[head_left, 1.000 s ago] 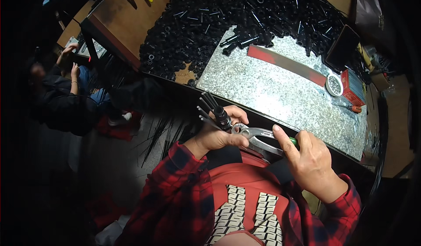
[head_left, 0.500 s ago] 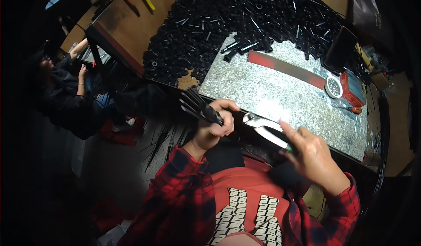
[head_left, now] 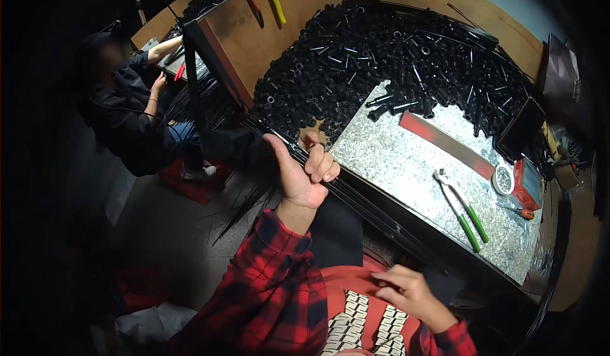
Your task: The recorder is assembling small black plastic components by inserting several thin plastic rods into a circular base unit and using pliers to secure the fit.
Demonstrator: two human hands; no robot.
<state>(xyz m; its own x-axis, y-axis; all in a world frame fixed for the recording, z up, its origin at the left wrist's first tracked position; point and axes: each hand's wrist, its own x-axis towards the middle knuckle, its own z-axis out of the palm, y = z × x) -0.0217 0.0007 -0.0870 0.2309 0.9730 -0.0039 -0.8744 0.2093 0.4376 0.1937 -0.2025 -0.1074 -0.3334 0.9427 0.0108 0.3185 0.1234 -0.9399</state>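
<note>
My left hand (head_left: 304, 177) is closed around a bundle of long thin black rods (head_left: 375, 213), its thumb pointing up and away. The bundle slants from the heap's near edge down to the right, along the front of the bench. In front of my red apron, my right hand (head_left: 406, 291) hovers with loosely bent fingers apart and nothing visible in them. End-cutting pliers (head_left: 462, 211) with green handles lie on the speckled bench top (head_left: 406, 159), jaws pointing away from me.
A large heap of black tubular parts (head_left: 381, 51) covers the far bench. On the right are a red-and-grey flat bar (head_left: 445, 143), a white cup of small metal pieces (head_left: 502, 179), a red box (head_left: 527, 184) and a phone (head_left: 521, 127). At left, a person (head_left: 121, 102) sits working.
The pliers have gone from my right hand onto the bench top. That hand has drawn back toward my apron. The rods in my left hand now stretch lengthwise to the right.
</note>
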